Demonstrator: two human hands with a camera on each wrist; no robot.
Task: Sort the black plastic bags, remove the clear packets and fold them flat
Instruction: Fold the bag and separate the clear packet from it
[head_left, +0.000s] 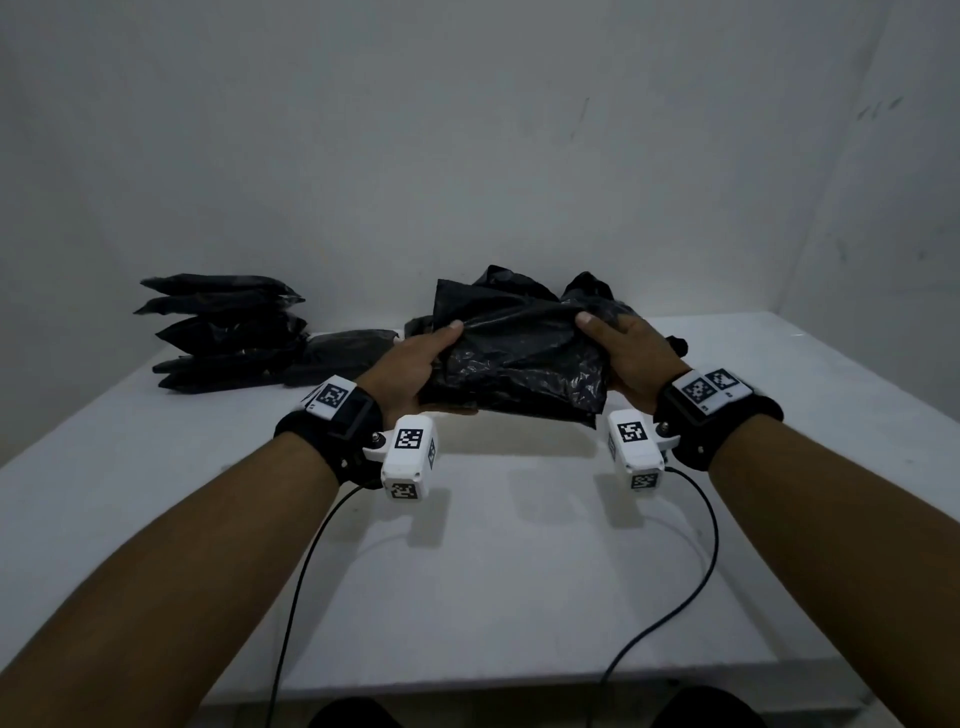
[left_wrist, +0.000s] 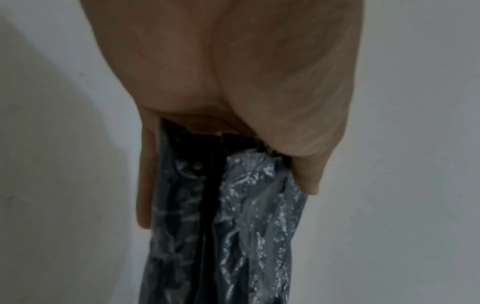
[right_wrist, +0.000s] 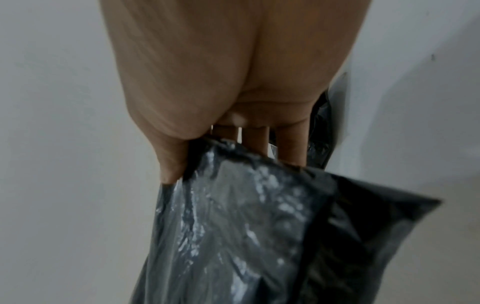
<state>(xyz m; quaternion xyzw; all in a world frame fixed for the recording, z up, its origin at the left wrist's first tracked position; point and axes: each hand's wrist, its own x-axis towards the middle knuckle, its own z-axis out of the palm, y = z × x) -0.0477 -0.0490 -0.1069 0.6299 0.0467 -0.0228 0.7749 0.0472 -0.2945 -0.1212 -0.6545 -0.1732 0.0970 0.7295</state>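
Observation:
I hold a bundle of black plastic bags (head_left: 519, 364) in a clear wrapper just above the white table (head_left: 493, 571). My left hand (head_left: 415, 369) grips its left side, thumb on top and fingers underneath. My right hand (head_left: 628, 358) grips the right side the same way. In the left wrist view the left hand (left_wrist: 233, 82) clamps the shiny wrapped bundle (left_wrist: 233, 226) between thumb and fingers. The right wrist view has the right hand (right_wrist: 221, 82) pinching the bundle's (right_wrist: 246, 236) edge. More crumpled black bags (head_left: 519, 296) lie behind the bundle.
A stack of several flat black packets (head_left: 223, 332) stands at the table's far left, with one more packet (head_left: 343, 353) lying beside it. A white wall (head_left: 467, 130) rises right behind the table. Black cables (head_left: 301, 597) trail from both wrist cameras over the near edge.

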